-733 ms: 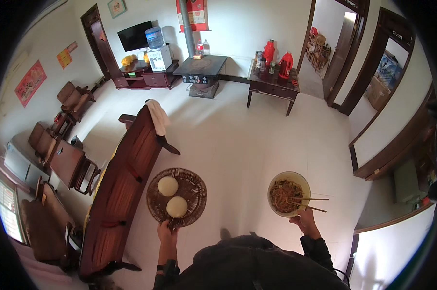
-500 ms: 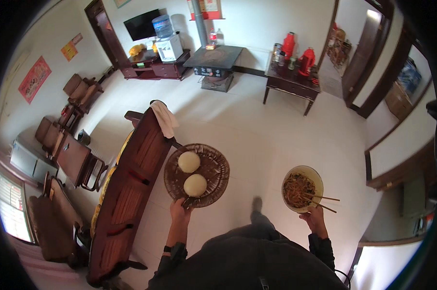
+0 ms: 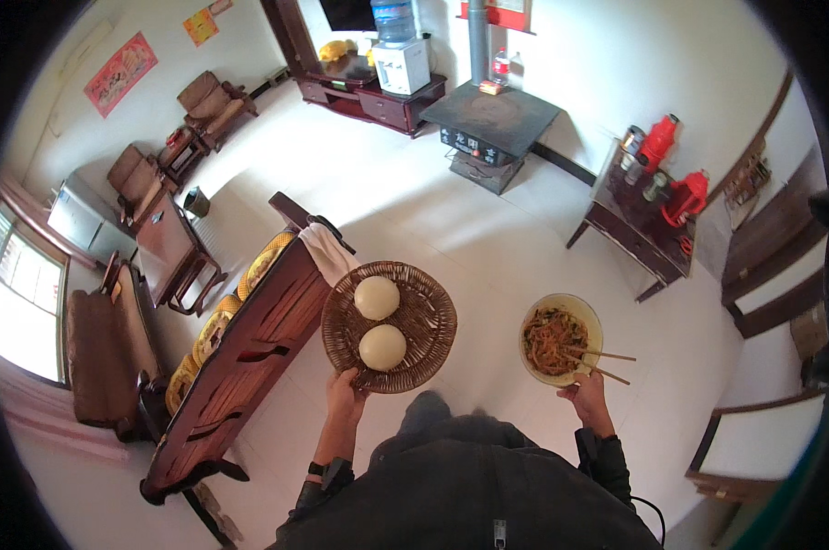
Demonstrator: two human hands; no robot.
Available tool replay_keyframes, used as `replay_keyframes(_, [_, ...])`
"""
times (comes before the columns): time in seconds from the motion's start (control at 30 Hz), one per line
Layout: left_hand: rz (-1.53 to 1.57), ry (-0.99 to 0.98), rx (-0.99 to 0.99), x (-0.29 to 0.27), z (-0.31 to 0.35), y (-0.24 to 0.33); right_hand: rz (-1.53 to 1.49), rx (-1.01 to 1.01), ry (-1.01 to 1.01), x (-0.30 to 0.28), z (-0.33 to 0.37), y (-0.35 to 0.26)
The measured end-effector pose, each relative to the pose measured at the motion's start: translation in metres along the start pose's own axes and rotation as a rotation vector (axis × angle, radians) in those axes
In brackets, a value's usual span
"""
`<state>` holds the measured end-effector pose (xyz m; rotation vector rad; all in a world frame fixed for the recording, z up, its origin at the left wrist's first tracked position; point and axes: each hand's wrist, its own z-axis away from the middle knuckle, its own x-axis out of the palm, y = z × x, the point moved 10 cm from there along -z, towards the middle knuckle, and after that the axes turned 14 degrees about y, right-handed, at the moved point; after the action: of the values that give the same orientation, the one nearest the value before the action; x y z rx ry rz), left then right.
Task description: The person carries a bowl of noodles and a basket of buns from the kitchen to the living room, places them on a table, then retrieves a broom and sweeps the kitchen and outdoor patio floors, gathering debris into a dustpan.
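Note:
A round brown wicker basket (image 3: 428,316) hangs in front of me, gripped at its near rim by my left hand (image 3: 345,399). Inside it lie two pale, round steamed buns (image 3: 377,298), one behind the other on its left side. To the right, my right hand (image 3: 587,396) holds a light-coloured bowl (image 3: 596,321) by its near edge. An orange-brown stir-fried dish of shreds or strands (image 3: 552,337) fills much of the bowl. A pair of wooden chopsticks (image 3: 609,354) rests in the food, their ends sticking out over the right rim. Both hands' fingertips are partly hidden under what they hold.
A wooden sofa (image 3: 249,357) with a towel (image 3: 327,255) on its end stands close on the left. Ahead are a dark stove (image 3: 492,115) and a cabinet with a water dispenser (image 3: 402,66). A small table (image 3: 630,206) with red flasks stands at the right.
The room has shifted in view: the stove and small table now appear further right and nearer, the sofa turned. Basket and bowl stay held, and the leg below has moved.

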<state>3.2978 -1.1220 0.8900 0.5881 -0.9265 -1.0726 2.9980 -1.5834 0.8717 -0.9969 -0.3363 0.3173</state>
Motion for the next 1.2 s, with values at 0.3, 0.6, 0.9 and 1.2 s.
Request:
replay_keyframes(0.3, [0.093, -0.011, -0.024, 0.167, -0.172, 0.051, 0.049, 0.011, -0.115, 0.165, -0.188, -0.103])
replay_keyframes(0.6, [0.097, 0.051, -0.075, 0.285, -0.337, 0.148, 0.069, 0.065, -0.046, 0.3, -0.326, -0.177])
replay_keyframes(0.9, [0.323, 0.284, 0.007, 0.312, -0.503, 0.239, 0.198, -0.025, -0.265, 0.548, -0.5, -0.239])
replay_keyframes(1.2, [0.574, 0.676, 0.088, 0.273, -0.586, 0.321, 0.428, 0.145, -0.488, 0.887, -0.593, -0.301])
